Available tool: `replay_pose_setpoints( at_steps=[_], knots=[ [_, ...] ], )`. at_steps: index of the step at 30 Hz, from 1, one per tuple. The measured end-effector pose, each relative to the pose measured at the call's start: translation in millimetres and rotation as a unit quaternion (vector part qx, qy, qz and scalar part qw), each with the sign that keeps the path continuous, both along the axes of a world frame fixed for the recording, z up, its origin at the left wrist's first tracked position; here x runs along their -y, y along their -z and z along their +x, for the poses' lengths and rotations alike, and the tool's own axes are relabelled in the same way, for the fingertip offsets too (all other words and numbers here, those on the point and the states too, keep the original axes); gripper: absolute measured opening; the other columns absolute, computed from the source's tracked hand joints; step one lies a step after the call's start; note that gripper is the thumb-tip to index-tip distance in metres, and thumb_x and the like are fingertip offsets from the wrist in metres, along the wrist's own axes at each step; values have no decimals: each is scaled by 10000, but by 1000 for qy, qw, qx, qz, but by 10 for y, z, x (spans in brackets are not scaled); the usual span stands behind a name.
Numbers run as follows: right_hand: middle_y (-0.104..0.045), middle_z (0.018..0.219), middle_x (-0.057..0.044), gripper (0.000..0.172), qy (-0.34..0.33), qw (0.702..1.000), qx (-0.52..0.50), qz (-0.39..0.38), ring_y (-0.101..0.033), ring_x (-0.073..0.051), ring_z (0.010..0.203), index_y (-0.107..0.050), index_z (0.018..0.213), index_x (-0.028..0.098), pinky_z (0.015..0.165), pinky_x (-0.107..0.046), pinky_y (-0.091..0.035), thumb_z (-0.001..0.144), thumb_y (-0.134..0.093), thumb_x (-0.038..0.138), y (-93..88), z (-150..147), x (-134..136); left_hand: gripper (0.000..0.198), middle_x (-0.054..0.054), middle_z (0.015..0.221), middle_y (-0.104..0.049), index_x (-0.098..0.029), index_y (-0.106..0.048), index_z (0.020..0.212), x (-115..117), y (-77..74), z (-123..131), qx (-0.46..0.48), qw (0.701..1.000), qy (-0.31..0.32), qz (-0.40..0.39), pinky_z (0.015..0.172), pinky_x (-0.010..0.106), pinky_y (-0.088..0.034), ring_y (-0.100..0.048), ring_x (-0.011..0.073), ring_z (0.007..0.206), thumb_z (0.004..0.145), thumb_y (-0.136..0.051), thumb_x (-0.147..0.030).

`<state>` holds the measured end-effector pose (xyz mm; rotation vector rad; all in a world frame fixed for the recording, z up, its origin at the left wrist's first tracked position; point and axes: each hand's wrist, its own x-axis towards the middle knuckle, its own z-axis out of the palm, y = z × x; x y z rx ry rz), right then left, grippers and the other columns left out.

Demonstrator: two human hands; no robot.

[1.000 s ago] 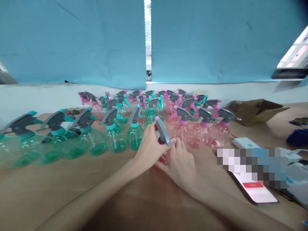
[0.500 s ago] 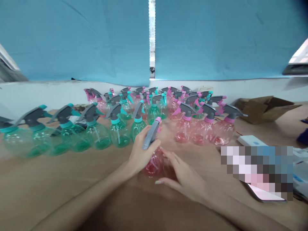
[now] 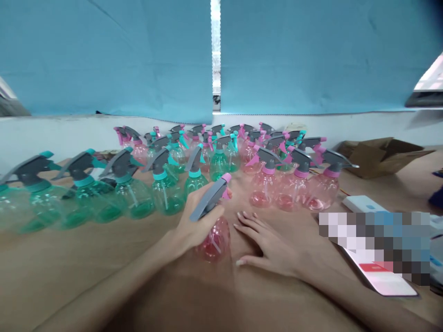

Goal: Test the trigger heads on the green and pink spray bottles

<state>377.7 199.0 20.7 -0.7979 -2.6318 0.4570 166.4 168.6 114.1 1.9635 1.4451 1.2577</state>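
My left hand (image 3: 195, 223) is wrapped round the neck of a pink spray bottle (image 3: 214, 242), just below its grey trigger head with a pink nozzle. The bottle is upright near the middle of the table, and the fingers hide its collar. To its right, my right hand (image 3: 268, 244) is spread palm down, fingers apart, close to the bottle but not holding it. Beyond my left hand stands a row of green spray bottles (image 3: 168, 196) with grey heads and teal collars. Past my right hand, several pink spray bottles (image 3: 265, 186) stand together.
More pink and green spray bottles (image 3: 219, 161) crowd the back of the wooden table (image 3: 273, 304). An open cardboard box (image 3: 377, 157) sits at the back right. A phone (image 3: 391, 281), partly pixelated, and a white box (image 3: 363, 203) lie on the right. A blue curtain (image 3: 321, 60) hangs behind.
My left hand and the held pink bottle have shifted slightly left and nearer. My right hand has come away from the bottle and flattened out with fingers spread.
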Motion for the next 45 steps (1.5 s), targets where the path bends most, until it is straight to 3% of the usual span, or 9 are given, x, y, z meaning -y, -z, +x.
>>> replay_pose_setpoints(
  at_steps=[8, 13, 16, 23, 33, 45],
  knots=[
    [-326, 1495, -134, 770, -11, 1000, 7, -9, -242, -316, 1397, -410, 1413, 164, 1118, -575, -224, 820, -544, 637, -6, 1, -1, 67, -33, 658, -480, -211, -550, 733, 35, -42, -24, 31, 999, 41, 2, 535, 249, -372, -432, 122, 588, 727, -504, -162],
    [-296, 1509, -118, 766, -8, 999, 21, -23, -226, -305, 1403, -398, 1419, 179, 1119, -568, -227, 827, -525, 646, 11, 12, -5, 177, -22, 676, -500, -227, -605, 883, 9, 28, -55, 27, 1000, -4, -2, 555, 275, -403, -469, 142, 600, 757, -481, -219],
    [-290, 1514, -109, 769, -5, 999, 23, -34, -222, -302, 1404, -386, 1426, 191, 1125, -558, -223, 824, -527, 649, 20, 27, -18, 198, -18, 738, -527, -220, -596, 943, 10, 46, -43, 28, 1000, 2, -6, 601, 278, -430, -490, 138, 633, 778, -486, -212],
    [-239, 1533, -61, 741, -15, 997, 46, -63, -180, -284, 1417, -343, 1443, 237, 1135, -538, -208, 844, -507, 640, -10, 66, -56, 95, -24, 684, -520, -188, -563, 830, 8, 4, 7, 19, 1000, 11, -12, 576, 264, -413, -525, 142, 638, 782, -486, -218],
    [-203, 1543, -38, 718, -9, 995, 72, -63, -175, -279, 1420, -329, 1448, 254, 1146, -525, -185, 861, -476, 640, -28, 106, -31, 178, -24, 692, -480, -172, -588, 905, -4, 17, 7, 31, 999, 44, -3, 573, 281, -391, -523, 148, 631, 748, -505, -171],
    [-252, 1535, -40, 689, 4, 998, 48, -48, -189, -264, 1419, -308, 1454, 243, 1150, -523, -192, 887, -469, 600, 83, 90, -40, 141, -17, 706, -497, -163, -569, 863, 18, -7, 29, 26, 999, 33, -11, 553, 275, -368, -483, 132, 602, 754, -482, -180]
  ],
)
